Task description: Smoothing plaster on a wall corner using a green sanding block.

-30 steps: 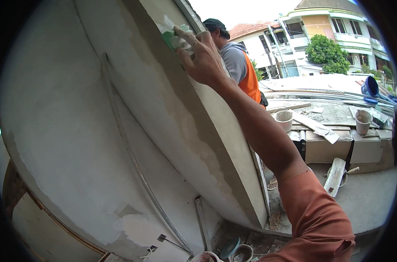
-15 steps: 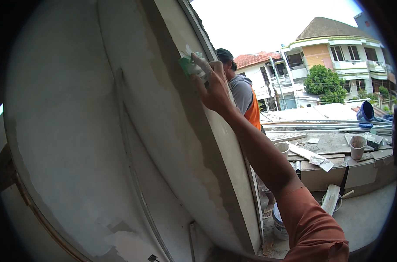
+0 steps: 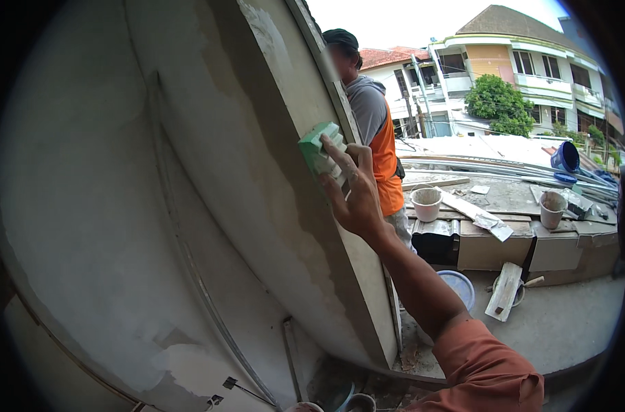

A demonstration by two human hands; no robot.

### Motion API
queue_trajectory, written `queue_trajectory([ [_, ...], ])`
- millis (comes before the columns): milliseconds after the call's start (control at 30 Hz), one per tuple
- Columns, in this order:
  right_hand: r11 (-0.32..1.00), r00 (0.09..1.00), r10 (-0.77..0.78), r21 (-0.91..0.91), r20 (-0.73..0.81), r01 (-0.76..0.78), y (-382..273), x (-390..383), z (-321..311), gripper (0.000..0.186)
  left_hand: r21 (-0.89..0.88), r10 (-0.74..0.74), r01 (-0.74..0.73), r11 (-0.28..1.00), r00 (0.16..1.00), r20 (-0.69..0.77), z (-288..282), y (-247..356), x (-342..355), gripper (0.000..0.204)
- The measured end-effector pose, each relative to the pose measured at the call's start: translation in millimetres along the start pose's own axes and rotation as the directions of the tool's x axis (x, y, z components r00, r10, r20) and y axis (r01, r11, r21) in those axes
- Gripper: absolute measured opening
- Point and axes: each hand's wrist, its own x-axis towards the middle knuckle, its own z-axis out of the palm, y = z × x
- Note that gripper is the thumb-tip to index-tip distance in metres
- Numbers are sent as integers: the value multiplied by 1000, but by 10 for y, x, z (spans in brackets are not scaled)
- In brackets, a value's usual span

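My right hand [image 3: 354, 189] reaches up from the lower right, fingers closed on a green putty scraper [image 3: 308, 145] with white putty on it. The scraper lies against the narrow face of a plastered wall edge [image 3: 326, 206], close to its left corner. Higher on that same face is a fresh white putty streak [image 3: 264, 31]. My index finger stretches along the scraper and the thumb is on its lower side. My left hand is out of view.
Beyond the wall edge stands a person in an orange vest [image 3: 387, 172]. Outside are a white bucket [image 3: 426, 204], a second bucket [image 3: 552, 209], a trowel board [image 3: 505, 292] and a lidded pail [image 3: 457, 285]. A conduit [image 3: 202, 288] runs down the left wall; several containers [image 3: 359, 404] sit below.
My right hand has come down along the wall edge with the scraper. A white putty streak now shows above it. The whole view has shifted, and the person outside shows more fully.
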Motion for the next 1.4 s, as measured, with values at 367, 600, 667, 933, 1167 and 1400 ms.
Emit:
queue_trajectory([
  [367,999,995,-4,32,-97,7,-24,-193,-311,67,23,10,-11,1000,999,41,-178,-18,192,54],
  [600,986,992,-125,111,23,122,-232,2342,-19,65,88,62,-60,994,998,-16,82,402,-382,43],
  [667,990,992,-124,-66,-35,121,-17,2266,50,62,77,82,-83,994,997,15,88,340,-337,42],
  [933,952,944,305,-13,124,-306,252,-2055,-160,69,-178,55,-55,982,998,-4,-128,311,-176,54],
  [1167,995,995,97,36,-28,-96,243,-654,-428,64,-103,110,-105,989,993,50,477,234,-424,51],
  [1400,949,984,-169,260,-64,180,-454,2696,15,56,-111,212,-202,973,973,88,194,-349,19,50],
])
